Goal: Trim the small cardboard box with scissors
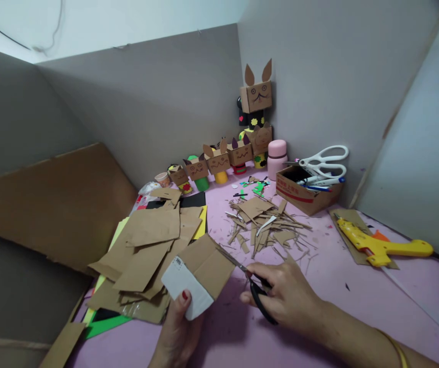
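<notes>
My left hand (182, 327) grips a folded piece of cardboard (215, 268) by its lower edge, the thumb pressed on a white label (189, 291). In my right hand (286, 294) is a pair of black-handled scissors (260, 304). Their blades reach the upper right edge of the cardboard; I cannot tell how far apart the blades are. Left of my left hand lies a stack of cardboard sheets (152, 227). Beyond the scissors, a heap of cardboard scraps (273, 222) is spread on the pink tabletop (311, 337).
A yellow glue gun (384, 248) rests on cardboard at the right. Behind the scraps stand a small box (304, 194) with white scissors (327, 161) and pens, a pink bottle (277, 158) and several cardboard animal figures (217, 161). Grey partitions (158, 102) enclose the table.
</notes>
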Tool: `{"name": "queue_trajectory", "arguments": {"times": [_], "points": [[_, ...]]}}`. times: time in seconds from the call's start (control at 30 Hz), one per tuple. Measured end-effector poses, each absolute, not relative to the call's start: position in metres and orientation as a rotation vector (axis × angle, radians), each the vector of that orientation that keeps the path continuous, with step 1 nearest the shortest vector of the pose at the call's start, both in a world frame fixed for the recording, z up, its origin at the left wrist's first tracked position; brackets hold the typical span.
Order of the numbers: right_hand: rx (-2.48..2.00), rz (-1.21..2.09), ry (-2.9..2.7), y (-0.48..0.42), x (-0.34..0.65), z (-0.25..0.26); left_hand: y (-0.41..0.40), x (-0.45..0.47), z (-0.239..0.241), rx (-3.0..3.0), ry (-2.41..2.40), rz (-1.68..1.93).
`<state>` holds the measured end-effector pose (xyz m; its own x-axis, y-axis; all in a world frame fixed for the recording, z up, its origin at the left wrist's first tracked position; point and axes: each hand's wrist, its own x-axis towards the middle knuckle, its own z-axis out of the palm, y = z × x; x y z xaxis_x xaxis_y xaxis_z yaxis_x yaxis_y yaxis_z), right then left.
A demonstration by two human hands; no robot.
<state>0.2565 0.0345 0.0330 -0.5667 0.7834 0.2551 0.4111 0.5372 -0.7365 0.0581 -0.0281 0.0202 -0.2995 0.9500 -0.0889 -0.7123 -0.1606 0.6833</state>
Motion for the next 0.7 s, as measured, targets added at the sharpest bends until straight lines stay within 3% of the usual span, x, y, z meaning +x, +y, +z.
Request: {"name": "queue_trajectory", "arguments": {"times": [0.7], "points": [[-0.972, 0.822, -2.236, 0.0377, 0.2562, 0.0294, -0.0284, 0.0553, 0.0145, 0.444, 0.787, 1.692]]}}
